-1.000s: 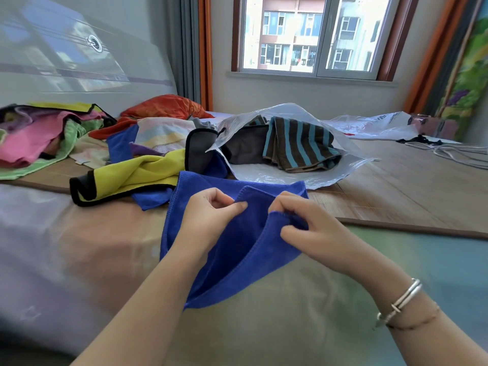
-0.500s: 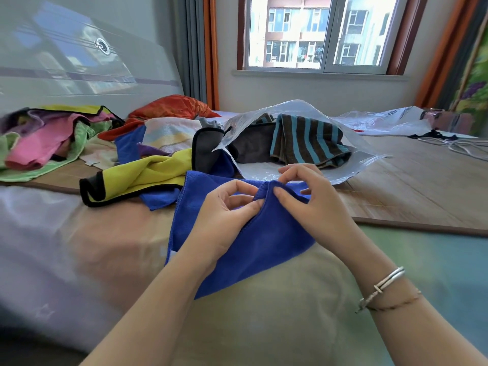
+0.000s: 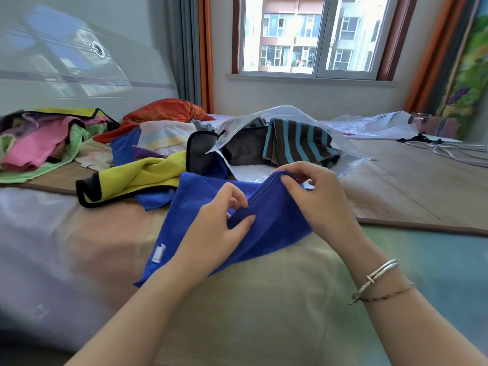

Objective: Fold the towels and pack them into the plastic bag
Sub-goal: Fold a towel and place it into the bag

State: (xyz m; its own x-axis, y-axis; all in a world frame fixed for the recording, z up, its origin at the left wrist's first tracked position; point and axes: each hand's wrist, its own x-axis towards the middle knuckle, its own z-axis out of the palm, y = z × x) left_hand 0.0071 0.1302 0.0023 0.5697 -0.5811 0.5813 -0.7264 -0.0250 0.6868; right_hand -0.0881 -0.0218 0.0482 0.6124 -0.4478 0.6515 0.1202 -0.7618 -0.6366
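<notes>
We had both forearms reaching forward, bare, hands close together but apart. Our left hand [image 3: 219,228] pinched the blue towel [image 3: 272,223] hem between thumb and curled fingers. Our right hand [image 3: 314,196] pinched its far corner, fingers bent, bracelets [image 3: 380,278] on that wrist.

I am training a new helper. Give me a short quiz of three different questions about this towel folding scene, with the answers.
1. True or false: both hands hold the blue towel.
2. Which towel lies inside the plastic bag? A. striped B. pink C. yellow
3. Fill in: the bracelets are on the ___ wrist.

Key
1. True: the left hand and the right hand each pinch its edge.
2. A: the striped towel.
3. Right.
</notes>
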